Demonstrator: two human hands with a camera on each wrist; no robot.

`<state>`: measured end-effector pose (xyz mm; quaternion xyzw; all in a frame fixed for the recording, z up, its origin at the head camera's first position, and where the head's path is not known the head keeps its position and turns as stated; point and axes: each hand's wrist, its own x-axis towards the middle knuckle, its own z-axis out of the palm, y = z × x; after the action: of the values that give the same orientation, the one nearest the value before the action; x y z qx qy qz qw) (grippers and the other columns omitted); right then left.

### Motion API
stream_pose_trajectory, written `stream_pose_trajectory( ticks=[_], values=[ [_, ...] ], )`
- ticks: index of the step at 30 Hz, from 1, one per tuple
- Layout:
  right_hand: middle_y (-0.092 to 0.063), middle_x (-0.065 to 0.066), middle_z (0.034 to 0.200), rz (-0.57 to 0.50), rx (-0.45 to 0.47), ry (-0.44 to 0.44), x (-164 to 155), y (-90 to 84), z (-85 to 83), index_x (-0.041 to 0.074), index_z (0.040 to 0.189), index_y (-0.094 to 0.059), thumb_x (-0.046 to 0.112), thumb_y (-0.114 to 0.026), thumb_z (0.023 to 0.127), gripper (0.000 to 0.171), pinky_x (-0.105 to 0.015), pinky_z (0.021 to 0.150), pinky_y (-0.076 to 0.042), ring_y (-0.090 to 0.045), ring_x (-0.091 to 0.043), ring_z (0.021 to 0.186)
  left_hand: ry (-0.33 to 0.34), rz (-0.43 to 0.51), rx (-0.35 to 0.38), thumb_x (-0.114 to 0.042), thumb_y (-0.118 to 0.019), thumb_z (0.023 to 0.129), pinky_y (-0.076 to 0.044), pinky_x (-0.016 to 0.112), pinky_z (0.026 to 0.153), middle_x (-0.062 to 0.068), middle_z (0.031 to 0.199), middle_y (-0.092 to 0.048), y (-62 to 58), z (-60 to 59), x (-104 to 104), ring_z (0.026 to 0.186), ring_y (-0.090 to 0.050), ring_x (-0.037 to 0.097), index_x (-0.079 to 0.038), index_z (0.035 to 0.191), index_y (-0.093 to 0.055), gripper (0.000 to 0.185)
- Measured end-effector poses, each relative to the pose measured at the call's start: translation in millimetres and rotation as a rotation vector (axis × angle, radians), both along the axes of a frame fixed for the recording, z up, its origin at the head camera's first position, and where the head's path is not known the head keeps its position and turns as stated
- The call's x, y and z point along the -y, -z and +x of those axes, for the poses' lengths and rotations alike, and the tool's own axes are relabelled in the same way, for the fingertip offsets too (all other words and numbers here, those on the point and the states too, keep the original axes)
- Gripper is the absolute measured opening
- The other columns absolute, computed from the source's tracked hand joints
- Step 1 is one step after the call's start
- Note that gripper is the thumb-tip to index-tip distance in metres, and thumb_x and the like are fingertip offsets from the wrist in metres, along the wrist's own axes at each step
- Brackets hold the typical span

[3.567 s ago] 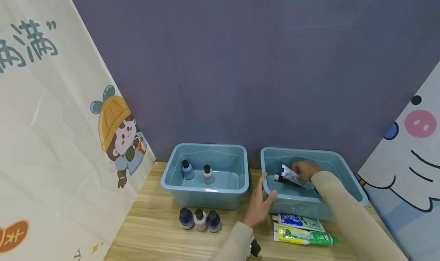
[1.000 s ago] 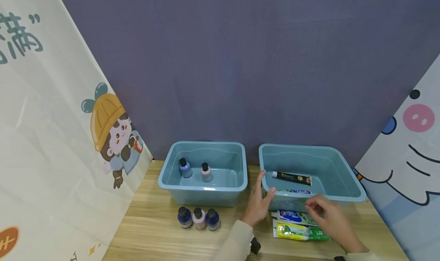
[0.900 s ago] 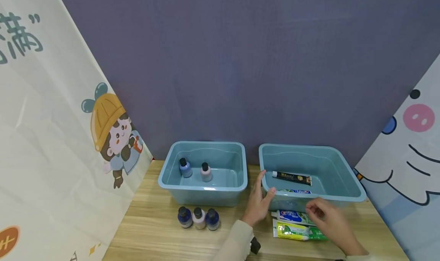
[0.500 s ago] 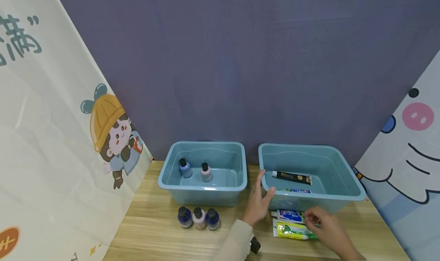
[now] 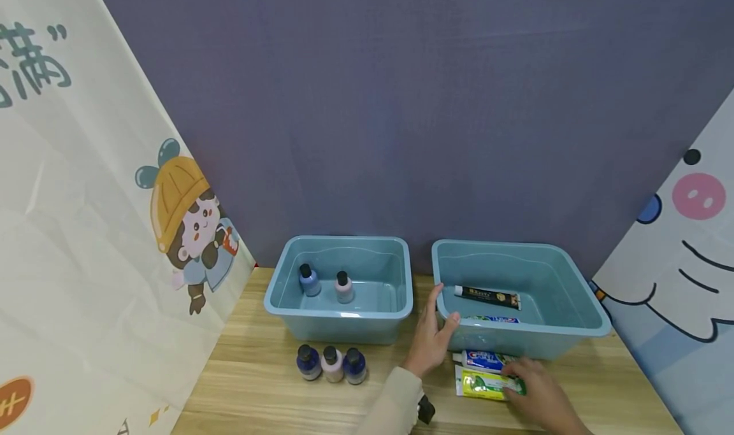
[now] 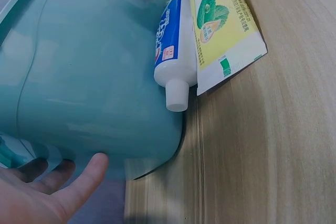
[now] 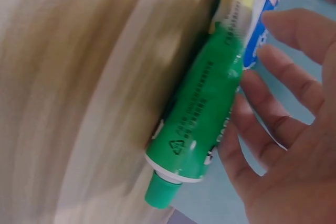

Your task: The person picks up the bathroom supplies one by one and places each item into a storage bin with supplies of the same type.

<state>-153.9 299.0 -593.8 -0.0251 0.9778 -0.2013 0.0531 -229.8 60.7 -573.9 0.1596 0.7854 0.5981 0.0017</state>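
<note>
My left hand (image 5: 432, 333) rests against the left front corner of the right teal bin (image 5: 596, 323), thumb on the rim, fingers straight along the wall; the left wrist view shows this hand (image 6: 58, 192) beside the bin wall (image 6: 79, 77). My right hand (image 5: 524, 384) reaches down onto two toothpaste tubes lying on the table in front of that bin. Its relaxed fingers (image 7: 273, 103) lie over the cap end of the green and yellow tube (image 5: 484, 384) (image 7: 205, 124) (image 6: 223, 24). The blue and white tube (image 5: 482, 358) (image 6: 170, 51) lies against it, next to the bin.
Inside the right bin lie a black tube (image 5: 487, 296) and a blue tube (image 5: 493, 319). The left teal bin (image 5: 338, 311) holds two small bottles (image 5: 309, 281). Three more bottles (image 5: 331, 363) stand on the wooden table in front of it. Printed banners flank both sides.
My right hand left a white and blue tube in the right bin, came out, and dropped onto the tubes on the table. My left hand has stayed on the bin corner.
</note>
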Motion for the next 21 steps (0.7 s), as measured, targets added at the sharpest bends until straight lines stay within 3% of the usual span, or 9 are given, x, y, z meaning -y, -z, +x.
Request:
stream_pose_trajectory(
  ticks=[7, 21],
  values=[
    [-0.068, -0.002, 0.111, 0.044, -0.023, -0.017, 1.7, 7.0, 1.5, 0.023, 0.103, -0.074, 0.028, -0.086, 0.077, 0.03, -0.061, 0.093, -0.052, -0.062, -0.029, 0.109, 0.0, -0.001, -0.01, -0.061, -0.043, 0.104, -0.031, 0.062, 0.119, -0.011, 0.17, -0.02, 0.0, -0.6, 0.0, 0.154, -0.028, 0.028, -0.055, 0.158, -0.009, 0.063],
    [-0.068, -0.002, 0.113, 0.108, 0.031, -0.04, 6.1, 6.9, -3.2, 0.02, 0.112, -0.074, 0.036, -0.091, 0.07, 0.048, -0.06, 0.096, -0.05, -0.059, -0.026, 0.108, 0.005, 0.007, -0.02, -0.055, -0.045, 0.105, -0.031, 0.062, 0.119, -0.012, 0.17, -0.02, -0.9, -0.6, 0.4, 0.154, -0.028, 0.027, -0.054, 0.158, -0.01, 0.063]
  ],
)
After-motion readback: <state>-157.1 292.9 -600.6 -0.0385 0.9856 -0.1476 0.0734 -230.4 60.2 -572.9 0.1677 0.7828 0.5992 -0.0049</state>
